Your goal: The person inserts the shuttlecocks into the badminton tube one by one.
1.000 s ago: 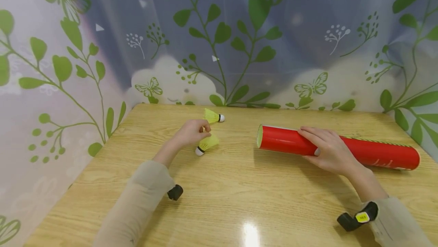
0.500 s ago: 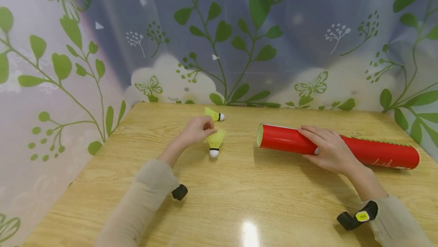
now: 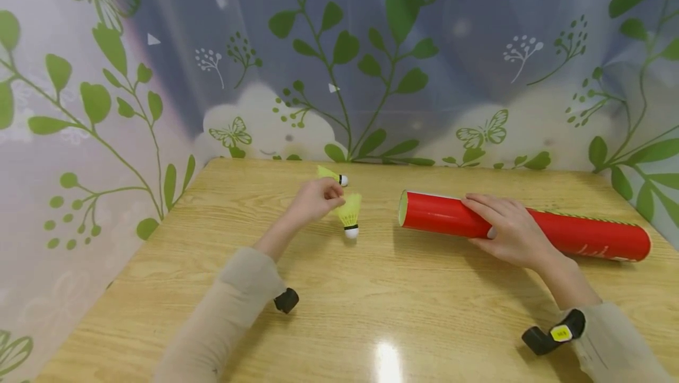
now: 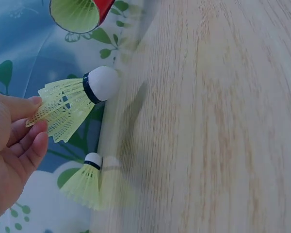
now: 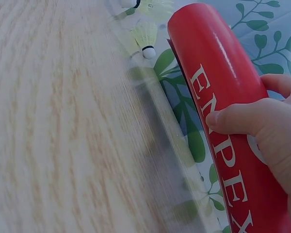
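My left hand (image 3: 318, 199) pinches a yellow shuttlecock (image 3: 349, 215) by the edge of its skirt, between thumb and fingers. In the head view its white cork tip points down toward me; the left wrist view shows the cork (image 4: 105, 83) raised over the wood. Behind that hand lies a second shuttlecock (image 3: 343, 181), its skirt partly covered by my fingers. My right hand (image 3: 509, 233) grips a long red tube (image 3: 442, 216) around its middle. The tube's round open end faces left, toward the held shuttlecock, and shows a pale greenish inside.
The light wooden table (image 3: 318, 312) reaches back to a blue curtain (image 3: 371, 65) printed with green leaves and butterflies. More printed cloth (image 3: 79, 165) hangs along the left side. A black wrist camera (image 3: 546, 336) sits at my right cuff.
My left hand has moved to the right with the shuttlecock, nearer the tube's open end. The shuttlecock has swung from a left-pointing cork to one pointing down. My right hand and the tube stay put.
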Available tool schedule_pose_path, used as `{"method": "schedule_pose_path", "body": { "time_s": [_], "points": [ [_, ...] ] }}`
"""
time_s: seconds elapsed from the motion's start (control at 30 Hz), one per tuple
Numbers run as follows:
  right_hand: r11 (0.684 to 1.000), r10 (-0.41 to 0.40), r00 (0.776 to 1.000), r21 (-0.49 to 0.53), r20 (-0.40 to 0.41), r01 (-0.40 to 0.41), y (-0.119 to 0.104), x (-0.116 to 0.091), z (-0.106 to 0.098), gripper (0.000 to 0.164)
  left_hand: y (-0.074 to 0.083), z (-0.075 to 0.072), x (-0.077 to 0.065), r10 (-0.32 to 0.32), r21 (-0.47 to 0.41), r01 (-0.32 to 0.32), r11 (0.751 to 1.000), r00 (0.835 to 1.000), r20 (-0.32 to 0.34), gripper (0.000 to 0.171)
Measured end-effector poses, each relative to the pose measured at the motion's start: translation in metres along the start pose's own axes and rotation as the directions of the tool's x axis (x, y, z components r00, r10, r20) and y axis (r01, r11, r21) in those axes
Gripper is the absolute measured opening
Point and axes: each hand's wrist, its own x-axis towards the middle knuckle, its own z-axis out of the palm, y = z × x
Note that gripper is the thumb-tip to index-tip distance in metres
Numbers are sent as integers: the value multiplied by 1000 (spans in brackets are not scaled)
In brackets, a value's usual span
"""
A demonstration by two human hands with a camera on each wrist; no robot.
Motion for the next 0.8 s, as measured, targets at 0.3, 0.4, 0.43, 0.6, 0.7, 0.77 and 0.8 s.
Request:
{"method": "schedule_pose_path", "body": {
  "time_s": [0.3,0.4,0.43,0.6,0.7,0.77,0.8],
  "points": [
    [1000,-2,1000,-12,-4,2,0,-1,0,69,10,10,4,7,17,-8,1000,998,61,21],
    [1000,1,1000,-15,-4,-1,0,-1,-1,69,14,14,6,26,8,-26,1000,998,53,16],
    [1000,2,1000,-15,-2,-2,0,-1,-1,69,15,16,7,33,5,-33,999,998,52,15],
    [1000,9,1000,-7,7,-9,-1,0,-3,69,21,25,9,62,-33,-61,998,996,59,10],
    [1000,11,1000,-7,10,-11,0,0,-4,69,25,29,9,85,-57,-82,995,995,58,10],
    [1000,11,1000,-9,8,-11,-1,1,-4,69,27,31,9,92,-68,-89,994,994,56,10],
    [1000,11,1000,-11,6,-11,-1,1,-5,69,28,31,9,95,-77,-90,993,994,55,10]
  ]
}}
